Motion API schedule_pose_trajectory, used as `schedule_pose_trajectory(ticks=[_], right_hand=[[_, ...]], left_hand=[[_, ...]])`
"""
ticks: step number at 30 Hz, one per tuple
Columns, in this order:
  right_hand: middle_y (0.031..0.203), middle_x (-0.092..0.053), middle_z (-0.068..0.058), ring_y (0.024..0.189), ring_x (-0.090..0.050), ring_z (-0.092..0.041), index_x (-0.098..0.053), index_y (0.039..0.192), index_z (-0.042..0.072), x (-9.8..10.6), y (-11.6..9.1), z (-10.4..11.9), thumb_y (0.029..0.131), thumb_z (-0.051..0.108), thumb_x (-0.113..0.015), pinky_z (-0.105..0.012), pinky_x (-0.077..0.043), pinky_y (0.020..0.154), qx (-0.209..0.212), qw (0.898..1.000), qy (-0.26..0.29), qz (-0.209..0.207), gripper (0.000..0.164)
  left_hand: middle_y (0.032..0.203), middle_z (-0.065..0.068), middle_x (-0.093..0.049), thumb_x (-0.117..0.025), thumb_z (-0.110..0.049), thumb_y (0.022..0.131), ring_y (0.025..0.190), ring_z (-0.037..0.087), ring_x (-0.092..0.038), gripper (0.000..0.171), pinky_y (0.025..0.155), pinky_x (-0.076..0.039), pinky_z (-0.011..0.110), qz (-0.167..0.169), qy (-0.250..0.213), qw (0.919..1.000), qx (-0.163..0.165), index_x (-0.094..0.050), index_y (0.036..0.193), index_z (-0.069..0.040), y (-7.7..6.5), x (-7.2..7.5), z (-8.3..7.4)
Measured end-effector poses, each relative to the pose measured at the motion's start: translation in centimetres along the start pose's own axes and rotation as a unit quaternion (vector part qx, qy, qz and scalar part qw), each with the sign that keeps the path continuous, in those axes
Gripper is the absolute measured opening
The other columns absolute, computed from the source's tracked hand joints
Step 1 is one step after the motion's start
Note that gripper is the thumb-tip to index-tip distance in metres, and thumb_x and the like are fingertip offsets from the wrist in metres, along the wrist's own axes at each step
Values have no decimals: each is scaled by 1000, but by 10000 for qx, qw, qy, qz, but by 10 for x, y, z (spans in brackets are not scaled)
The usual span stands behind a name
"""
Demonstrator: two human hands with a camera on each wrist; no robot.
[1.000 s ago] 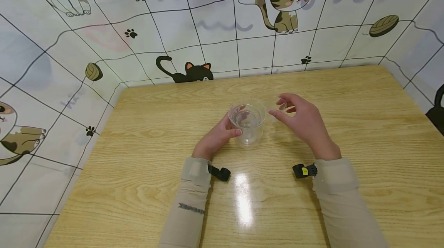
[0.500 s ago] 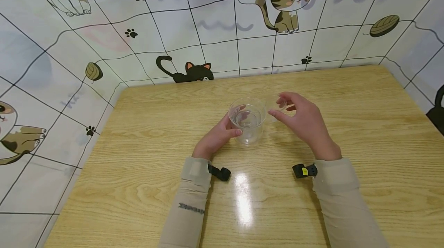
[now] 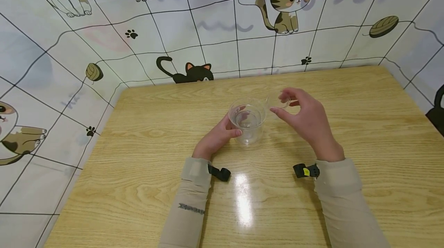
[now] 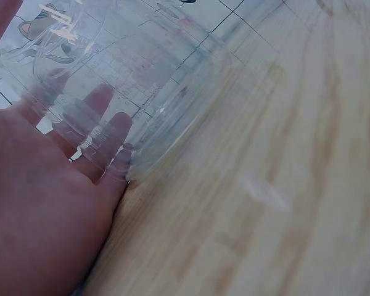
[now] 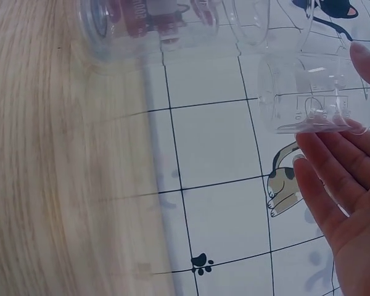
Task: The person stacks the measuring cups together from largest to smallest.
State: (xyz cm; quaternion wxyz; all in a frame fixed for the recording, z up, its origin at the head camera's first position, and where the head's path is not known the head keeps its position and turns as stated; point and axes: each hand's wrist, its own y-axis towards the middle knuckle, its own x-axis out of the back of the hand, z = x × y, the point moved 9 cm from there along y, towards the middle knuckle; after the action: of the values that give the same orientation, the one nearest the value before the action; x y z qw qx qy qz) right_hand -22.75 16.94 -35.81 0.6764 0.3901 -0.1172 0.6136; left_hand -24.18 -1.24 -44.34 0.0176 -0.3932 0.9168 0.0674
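Observation:
A large clear beaker (image 3: 250,134) with clear liquid inside stands upright on the table, between both hands. My left hand (image 3: 218,136) grips its left side, thumb in front and fingers curled behind. Through its clear wall in the left wrist view, the left fingers (image 4: 114,139) show, together with faint markings. My right hand (image 3: 308,120) holds a smaller clear beaker (image 5: 308,92) between thumb and fingers. It is raised off the table, just right of the large beaker's rim, and printed graduations show on its wall. Whether it holds liquid I cannot tell.
The wood-grain table (image 3: 138,186) spreads around both hands, with a bright light reflection at the front. A pale wall sheet (image 3: 215,51) with grid lines and cartoon cats borders the table's back and sides. Black wrist straps (image 3: 220,173) sit at the sleeves.
My right hand has risen slightly and shifted a little right and away with the small beaker. My left hand and the large beaker have stayed in place.

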Motion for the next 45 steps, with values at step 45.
schedule_pose_trajectory(ticks=[45], right_hand=[[103, -61, 3, 97, -54, -11, -57, 112, 12, 7, -2, 41, 70, 23, -77, -31, -44, 83, 1033, 9912, 639, -532, 48]], left_hand=[[141, 19, -27, -69, -32, 77, 128, 34, -24, 83, 101, -26, 38, -50, -21, 10000, 62, -20, 141, -15, -1, 1, 1]])
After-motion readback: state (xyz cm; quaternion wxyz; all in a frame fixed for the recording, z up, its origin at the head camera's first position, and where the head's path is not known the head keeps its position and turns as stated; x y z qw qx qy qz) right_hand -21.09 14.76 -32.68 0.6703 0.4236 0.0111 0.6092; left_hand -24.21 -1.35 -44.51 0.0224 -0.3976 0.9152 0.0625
